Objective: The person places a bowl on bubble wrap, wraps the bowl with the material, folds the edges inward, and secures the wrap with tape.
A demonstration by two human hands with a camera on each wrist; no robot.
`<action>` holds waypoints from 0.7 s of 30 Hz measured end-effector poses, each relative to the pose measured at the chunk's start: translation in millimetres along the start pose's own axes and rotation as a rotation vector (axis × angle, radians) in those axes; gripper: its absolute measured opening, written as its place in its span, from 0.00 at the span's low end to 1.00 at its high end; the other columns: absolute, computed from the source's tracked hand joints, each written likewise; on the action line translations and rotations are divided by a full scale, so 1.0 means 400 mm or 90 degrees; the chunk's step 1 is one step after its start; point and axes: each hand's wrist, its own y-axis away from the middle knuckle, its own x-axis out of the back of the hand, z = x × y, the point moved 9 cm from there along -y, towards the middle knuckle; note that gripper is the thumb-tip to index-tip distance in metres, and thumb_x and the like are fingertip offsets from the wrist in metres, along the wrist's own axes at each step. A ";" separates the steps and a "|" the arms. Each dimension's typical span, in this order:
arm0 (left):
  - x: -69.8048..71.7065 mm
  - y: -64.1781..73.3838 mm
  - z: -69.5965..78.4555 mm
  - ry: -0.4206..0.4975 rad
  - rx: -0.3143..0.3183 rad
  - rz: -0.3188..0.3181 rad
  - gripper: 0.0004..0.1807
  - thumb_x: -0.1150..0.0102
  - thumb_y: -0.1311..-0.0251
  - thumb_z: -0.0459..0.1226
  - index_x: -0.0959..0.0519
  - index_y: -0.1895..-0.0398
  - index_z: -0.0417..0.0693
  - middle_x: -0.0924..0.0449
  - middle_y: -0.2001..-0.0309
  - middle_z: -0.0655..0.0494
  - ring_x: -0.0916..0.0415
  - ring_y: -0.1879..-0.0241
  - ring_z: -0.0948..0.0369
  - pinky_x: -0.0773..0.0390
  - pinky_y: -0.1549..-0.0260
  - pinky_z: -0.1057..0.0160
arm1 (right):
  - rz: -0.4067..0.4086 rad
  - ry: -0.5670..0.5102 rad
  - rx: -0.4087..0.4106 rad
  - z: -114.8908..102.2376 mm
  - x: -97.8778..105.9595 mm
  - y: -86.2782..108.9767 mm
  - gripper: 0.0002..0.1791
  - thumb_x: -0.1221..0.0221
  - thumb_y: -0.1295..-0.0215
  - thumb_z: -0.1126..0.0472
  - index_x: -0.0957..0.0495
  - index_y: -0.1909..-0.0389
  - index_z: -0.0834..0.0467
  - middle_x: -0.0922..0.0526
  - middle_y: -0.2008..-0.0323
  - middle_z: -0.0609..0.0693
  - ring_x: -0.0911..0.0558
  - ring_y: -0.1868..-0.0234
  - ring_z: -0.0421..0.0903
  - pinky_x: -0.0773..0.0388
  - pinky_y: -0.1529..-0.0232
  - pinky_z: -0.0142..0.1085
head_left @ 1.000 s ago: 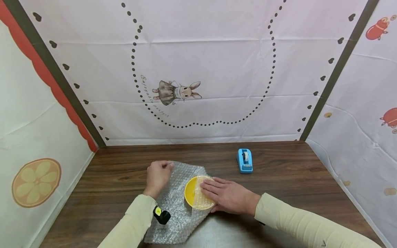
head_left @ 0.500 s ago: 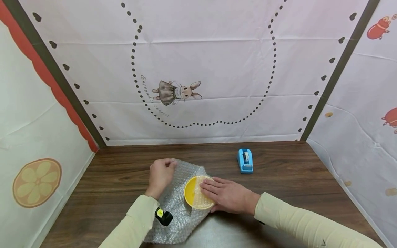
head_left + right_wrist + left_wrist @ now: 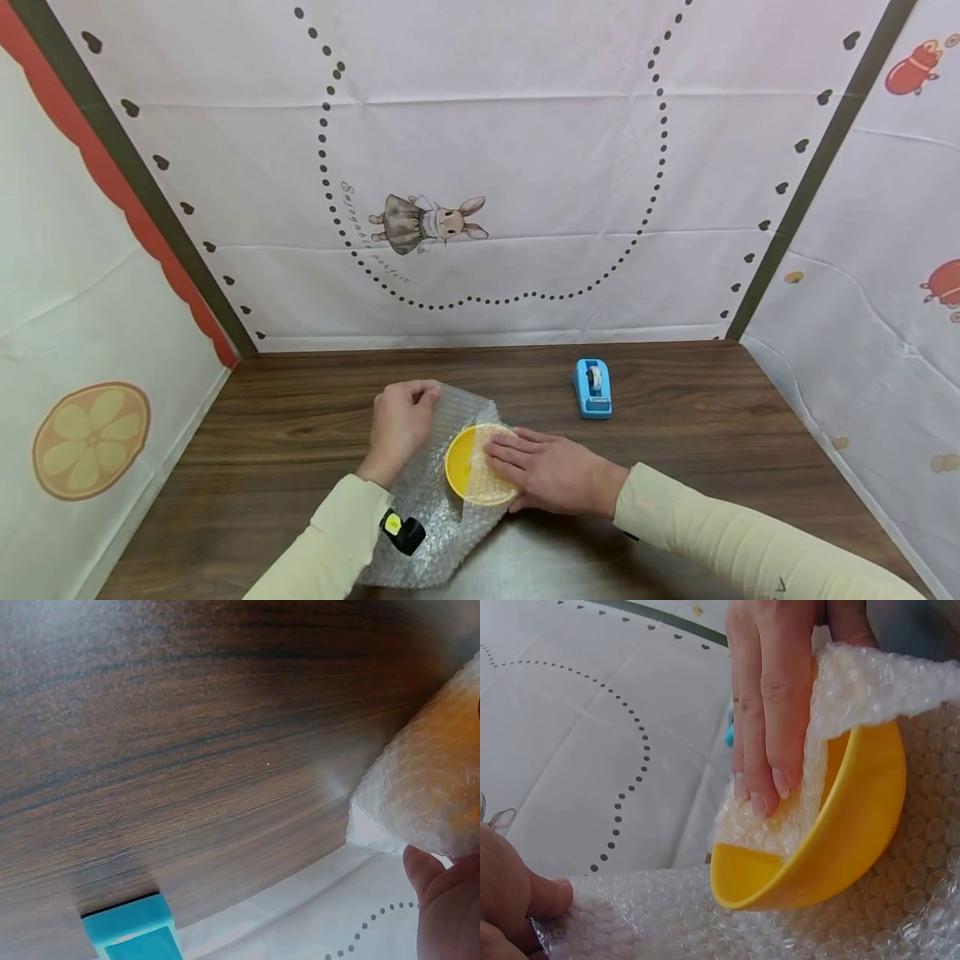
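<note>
Back sheet (image 3: 540,167): we see white cloth, creased crosswise, hanging behind the counter's back edge, with a dotted line, dark hearts and a dressed rabbit lying sideways.
Side sheets (image 3: 67,325): printed cloth flanks the counter's left and right edges; the left one bears an orange slice and a red scalloped band, the right one red shapes.
Counter (image 3: 690,425): dark brown, wood-grained, with streaks running lengthwise and a pale sheen toward the near side.
Sleeves (image 3: 738,533): pale cream, both reaching in from the near side.
Bubble wrap (image 3: 438,550): clear, spread left of the counter's middle, one flap folded over the bowl on the side facing the right edge.
Right hand (image 3: 555,475): its grip is released; we find the fingers straight, pressing the flap.
Left hand (image 3: 401,423): its grip pinches the wrap's edge, on the side toward the counter's back left corner.
Yellow bowl (image 3: 458,467): on the wrap, about midway between left and right edges, mouth upward.
Tape dispenser (image 3: 593,390): blue, near the back edge, right of the middle.
Wrist camera (image 3: 403,533): black, strapped at the left cuff.
</note>
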 end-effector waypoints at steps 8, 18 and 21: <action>-0.003 0.015 0.026 0.002 -0.038 0.014 0.13 0.39 0.26 0.37 0.12 0.47 0.40 0.10 0.51 0.43 0.15 0.59 0.55 0.13 0.61 0.57 | 0.004 0.011 0.004 0.002 0.005 -0.002 0.40 0.53 0.23 0.33 0.37 0.20 0.53 0.33 0.20 0.46 0.33 0.20 0.42 0.36 0.21 0.39; -0.014 0.058 0.079 0.011 -0.138 0.028 0.12 0.39 0.28 0.33 0.12 0.48 0.36 0.10 0.51 0.42 0.13 0.61 0.55 0.12 0.62 0.55 | 0.021 0.008 0.014 -0.001 0.006 -0.005 0.39 0.53 0.22 0.33 0.35 0.21 0.54 0.31 0.22 0.47 0.32 0.21 0.43 0.33 0.22 0.40; -0.020 0.069 0.088 0.008 -0.151 0.026 0.12 0.38 0.28 0.34 0.12 0.48 0.36 0.09 0.51 0.42 0.14 0.64 0.57 0.13 0.65 0.59 | 0.020 0.010 0.014 0.000 0.005 -0.006 0.39 0.53 0.22 0.34 0.35 0.21 0.54 0.31 0.22 0.47 0.32 0.21 0.43 0.33 0.22 0.40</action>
